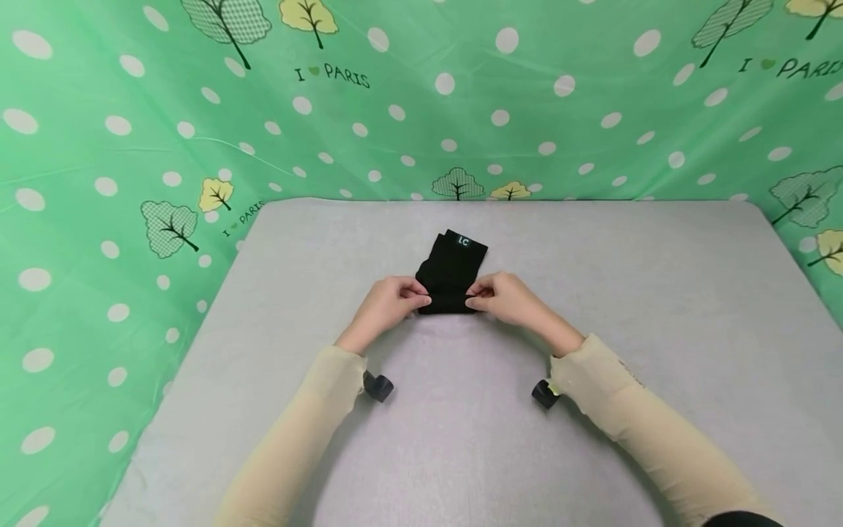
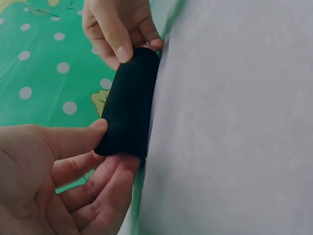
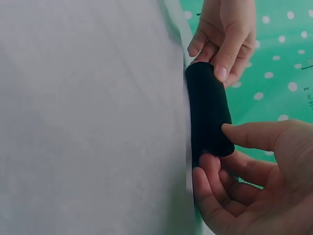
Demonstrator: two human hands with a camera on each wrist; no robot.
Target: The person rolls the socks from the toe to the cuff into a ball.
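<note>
A pair of black socks point(image 1: 453, 265) lies on the grey table, its cuff end with a small "LC" label pointing away from me. The near end is rolled into a thick tube point(image 2: 129, 100). My left hand point(image 1: 390, 301) pinches the left end of this roll, thumb on the near side and fingers tucked beneath and behind. At the opposite end, my right hand point(image 1: 508, 298) pinches the roll the same way, as the right wrist view shows with the rolled fabric point(image 3: 209, 110) between thumb and fingers.
The grey-covered table point(image 1: 658, 307) spreads out around the socks. A green polka-dot curtain point(image 1: 408, 88) with printed trees hangs along the back and left. Dark wrist cameras point(image 1: 378, 388) stick out inward from beneath both beige sleeves point(image 1: 296, 432).
</note>
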